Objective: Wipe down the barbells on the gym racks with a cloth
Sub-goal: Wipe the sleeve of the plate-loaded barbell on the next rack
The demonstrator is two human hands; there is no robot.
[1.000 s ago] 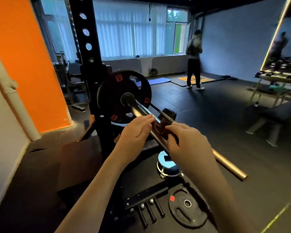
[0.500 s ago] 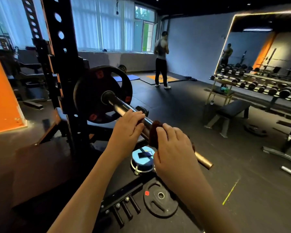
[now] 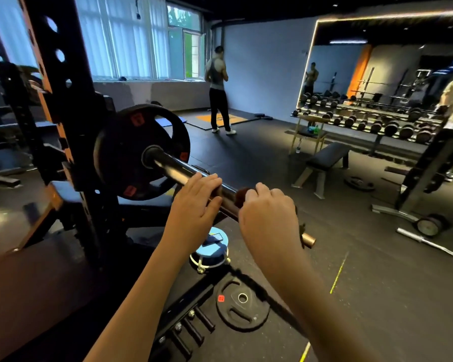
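**While both hands close on the barbell sleeve, the cloth sits under the right one**

Where the black rack upright (image 3: 71,126) rises at the left, the barbell (image 3: 173,165) runs out from it toward the camera and to the right. It carries a black weight plate (image 3: 120,158) close against the rack. Across the room a mirror (image 3: 390,61) lines the right wall above a dumbbell rack (image 3: 377,126). A flat bench (image 3: 327,155) stands near it, and a person (image 3: 217,82) stands by the window.

The left hand (image 3: 194,207) lies over the top of the sleeve outward of the plate, its fingers curled down across the steel in a grip. Just beside it, farther out along the bar, the right hand (image 3: 268,218) is curled round a dark reddish-brown cloth (image 3: 242,195) that wraps the sleeve. Only a bunch of the cloth shows past the knuckles, on the side facing the left hand; the rest is hidden under the palm. Beyond the right hand the sleeve's brass-coloured end (image 3: 309,240) sticks out bare.

On the floor below lie a smaller plate (image 3: 242,307) and a round blue object (image 3: 212,246).
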